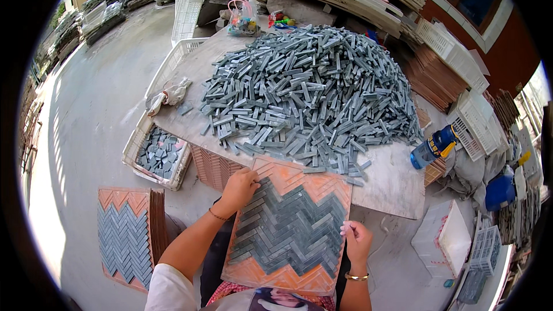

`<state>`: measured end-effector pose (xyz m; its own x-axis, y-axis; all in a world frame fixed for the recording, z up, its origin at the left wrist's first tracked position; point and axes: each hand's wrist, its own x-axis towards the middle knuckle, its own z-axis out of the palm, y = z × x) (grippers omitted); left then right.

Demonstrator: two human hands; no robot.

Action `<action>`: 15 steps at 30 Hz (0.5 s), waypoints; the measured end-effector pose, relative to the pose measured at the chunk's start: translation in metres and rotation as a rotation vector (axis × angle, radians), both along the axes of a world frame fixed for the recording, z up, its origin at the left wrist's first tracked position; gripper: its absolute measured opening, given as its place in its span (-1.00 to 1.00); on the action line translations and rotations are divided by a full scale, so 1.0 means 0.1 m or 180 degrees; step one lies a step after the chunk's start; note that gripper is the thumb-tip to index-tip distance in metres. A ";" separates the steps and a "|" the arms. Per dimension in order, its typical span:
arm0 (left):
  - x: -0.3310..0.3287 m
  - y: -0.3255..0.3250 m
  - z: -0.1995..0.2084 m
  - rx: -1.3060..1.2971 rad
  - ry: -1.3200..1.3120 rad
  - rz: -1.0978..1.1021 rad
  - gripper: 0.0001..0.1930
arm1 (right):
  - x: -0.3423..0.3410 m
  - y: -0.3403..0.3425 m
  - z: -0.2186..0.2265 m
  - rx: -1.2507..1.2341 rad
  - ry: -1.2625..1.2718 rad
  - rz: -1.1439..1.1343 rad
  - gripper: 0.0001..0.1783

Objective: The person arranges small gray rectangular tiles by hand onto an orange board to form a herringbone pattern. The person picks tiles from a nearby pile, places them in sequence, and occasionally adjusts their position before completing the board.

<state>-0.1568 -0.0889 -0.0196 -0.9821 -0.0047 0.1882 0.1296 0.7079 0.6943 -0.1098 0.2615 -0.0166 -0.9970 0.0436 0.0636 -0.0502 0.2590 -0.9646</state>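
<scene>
An orange tile-laying mould (314,181) with herringbone grooves rests in front of me, its far edge against the table. Grey stone strips (294,224) fill its middle in a zigzag pattern, and bare orange grooves show at both ends. At the mould's upper left corner is my left hand (241,189), fingers curled together over the edge; what they hold, if anything, is hidden. My right hand (358,239) is beside the right edge, thumb and fingers pinched together, with pale pink at the fingertips. Beyond the mould rises a big heap of loose grey strips (314,86).
The heap lies on a worn tabletop (391,181). A blue bottle (432,148) stands at its right edge. On the left are a white crate (135,164) of grey pieces and a stack of filled moulds (124,236). A white foam box (440,239) sits at right.
</scene>
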 end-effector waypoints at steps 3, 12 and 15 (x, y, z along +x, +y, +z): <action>0.01 -0.05 -0.03 -0.0247 0.0315 -0.0196 -0.91 | 0.01 -0.02 0.00 0.0015 -0.0049 0.0028 -0.86; 0.31 -0.05 0.12 -0.0781 0.0508 -0.0337 -0.41 | 0.00 -0.07 0.12 0.0099 0.0038 0.0047 -0.86; 0.53 0.11 -0.04 -0.1243 0.0086 -0.0471 -0.19 | -0.01 -0.14 0.21 0.0170 0.0047 0.0087 -0.85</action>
<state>-0.1034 -0.0780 -0.0238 -0.9615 0.2130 0.1735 0.2643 0.8896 0.3724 -0.1110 0.2476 0.0042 -0.9967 0.0125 0.0798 -0.0721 0.3083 -0.9485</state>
